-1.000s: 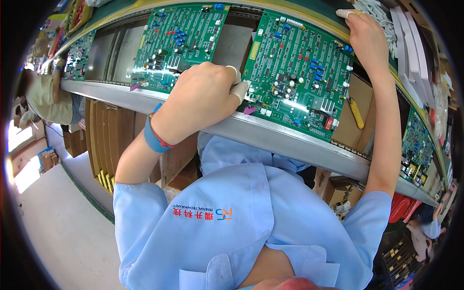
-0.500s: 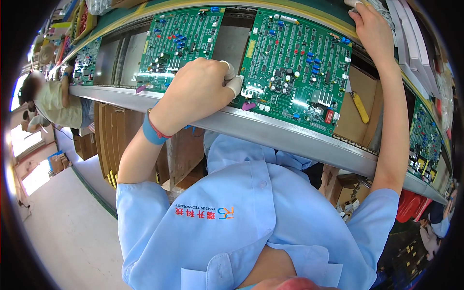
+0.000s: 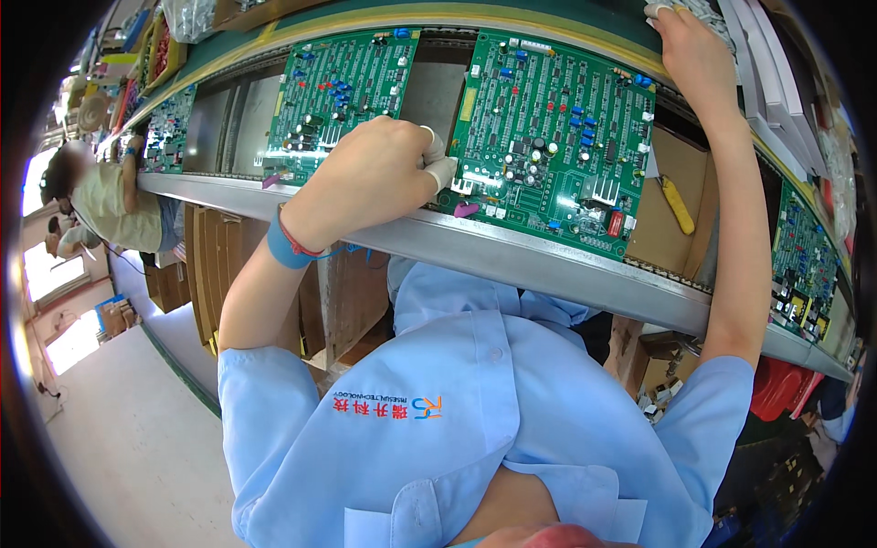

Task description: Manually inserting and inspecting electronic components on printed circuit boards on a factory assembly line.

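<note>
A large green circuit board (image 3: pixel 557 137) lies on the conveyor rails in front of me, filled with small blue, red, black and white parts. My left hand (image 3: pixel 384 173) is at its near left corner, beside white connectors (image 3: pixel 463 185). Its thumb and forefinger, in pale finger cots, are pinched together at the board's edge; what they hold is too small to name. A purple clip (image 3: pixel 467 210) sits just below them. My right hand (image 3: pixel 690 41) reaches to the far right, beside a pile of whitish parts (image 3: pixel 711 20). Its covered fingertips are drawn together, their contents hidden.
A second circuit board (image 3: pixel 343 87) lies to the left, another (image 3: pixel 804 247) at the far right. A yellow-handled tool (image 3: pixel 677 205) rests in a cardboard box (image 3: pixel 662 233) under the rails. The metal front rail (image 3: pixel 548 265) runs before me. A co-worker (image 3: pixel 119 196) is at the left.
The boards appear slightly lower and farther left in the picture, and the background has shifted a little too. Both hands keep nearly the same places and grips.
</note>
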Motion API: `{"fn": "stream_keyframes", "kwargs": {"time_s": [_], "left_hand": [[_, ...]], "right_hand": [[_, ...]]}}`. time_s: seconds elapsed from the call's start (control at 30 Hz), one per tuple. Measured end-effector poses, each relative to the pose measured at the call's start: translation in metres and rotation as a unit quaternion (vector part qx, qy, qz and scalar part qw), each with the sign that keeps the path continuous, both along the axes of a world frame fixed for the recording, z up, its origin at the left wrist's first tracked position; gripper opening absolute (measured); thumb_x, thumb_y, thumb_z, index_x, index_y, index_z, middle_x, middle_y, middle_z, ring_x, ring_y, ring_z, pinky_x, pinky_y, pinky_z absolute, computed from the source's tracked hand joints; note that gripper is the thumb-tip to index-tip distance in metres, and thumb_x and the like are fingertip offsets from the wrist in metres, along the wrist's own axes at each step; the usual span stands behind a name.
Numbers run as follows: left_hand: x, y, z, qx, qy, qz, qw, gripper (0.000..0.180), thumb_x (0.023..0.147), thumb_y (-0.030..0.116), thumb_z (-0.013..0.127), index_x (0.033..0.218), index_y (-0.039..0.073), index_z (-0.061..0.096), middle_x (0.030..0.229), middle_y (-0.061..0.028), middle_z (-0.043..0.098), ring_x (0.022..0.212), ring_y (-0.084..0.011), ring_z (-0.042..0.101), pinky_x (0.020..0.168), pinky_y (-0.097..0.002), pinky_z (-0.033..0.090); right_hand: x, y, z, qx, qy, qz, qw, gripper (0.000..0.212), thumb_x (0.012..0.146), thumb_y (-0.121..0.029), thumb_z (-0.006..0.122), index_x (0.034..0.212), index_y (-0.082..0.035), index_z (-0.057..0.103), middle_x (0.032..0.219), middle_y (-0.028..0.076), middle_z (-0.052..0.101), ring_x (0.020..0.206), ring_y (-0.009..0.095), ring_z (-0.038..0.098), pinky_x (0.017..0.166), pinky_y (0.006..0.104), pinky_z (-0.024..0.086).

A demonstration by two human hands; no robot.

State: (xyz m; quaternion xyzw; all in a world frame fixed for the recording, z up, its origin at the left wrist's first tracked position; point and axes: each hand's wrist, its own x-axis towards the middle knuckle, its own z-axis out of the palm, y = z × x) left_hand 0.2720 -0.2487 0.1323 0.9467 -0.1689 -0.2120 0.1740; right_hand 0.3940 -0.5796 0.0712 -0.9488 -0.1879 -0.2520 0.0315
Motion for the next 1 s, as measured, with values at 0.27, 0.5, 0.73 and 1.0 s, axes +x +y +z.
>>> {"fn": "stream_keyframes", "kwargs": {"time_s": [0.27,0.5,0.73,1.0], "left_hand": [[0.024,-0.001,0.015,-0.014,0.049,-0.009,0.999,0.029,0.090,0.027,0.061,0.078,0.001,0.068,0.057,-0.0082,0.062,0.046,-0.0188,0.056,0.048,-0.0317,0.045],[0.128,-0.037,0.003,-0.060,-0.327,-0.068,0.941,0.017,0.083,0.012,0.058,0.075,0.000,0.066,0.074,-0.0233,0.064,0.077,-0.0379,0.064,0.072,-0.0444,0.051],[0.159,-0.069,-0.044,0.088,-0.442,-0.124,0.884,0.006,0.080,0.007,0.056,0.081,0.003,0.061,0.078,-0.0154,0.062,0.071,-0.0283,0.067,0.058,-0.0369,0.055],[0.143,-0.060,-0.034,0.058,-0.428,-0.079,0.899,0.007,0.078,0.004,0.057,0.085,0.000,0.057,0.083,-0.0177,0.060,0.069,-0.0302,0.066,0.055,-0.0363,0.054]], "right_hand": [[0.007,-0.006,-0.011,-0.083,-0.087,0.016,0.993,0.019,0.084,-0.007,0.055,0.100,-0.011,0.063,0.088,0.006,0.061,0.083,0.027,0.065,0.063,0.0371,0.056],[0.002,0.003,-0.001,-0.081,-0.080,0.005,0.994,0.014,0.081,-0.008,0.059,0.094,-0.012,0.065,0.083,0.004,0.062,0.083,0.023,0.064,0.064,0.0350,0.054],[-0.003,0.014,-0.001,-0.012,-0.100,0.054,0.993,0.028,0.076,0.002,0.058,0.098,-0.011,0.067,0.083,0.007,0.062,0.086,0.024,0.064,0.067,0.0355,0.055],[-0.004,0.015,0.004,0.065,-0.012,0.045,0.997,0.015,0.081,-0.005,0.059,0.092,-0.010,0.067,0.082,0.011,0.062,0.076,0.032,0.063,0.064,0.0402,0.052]]}}
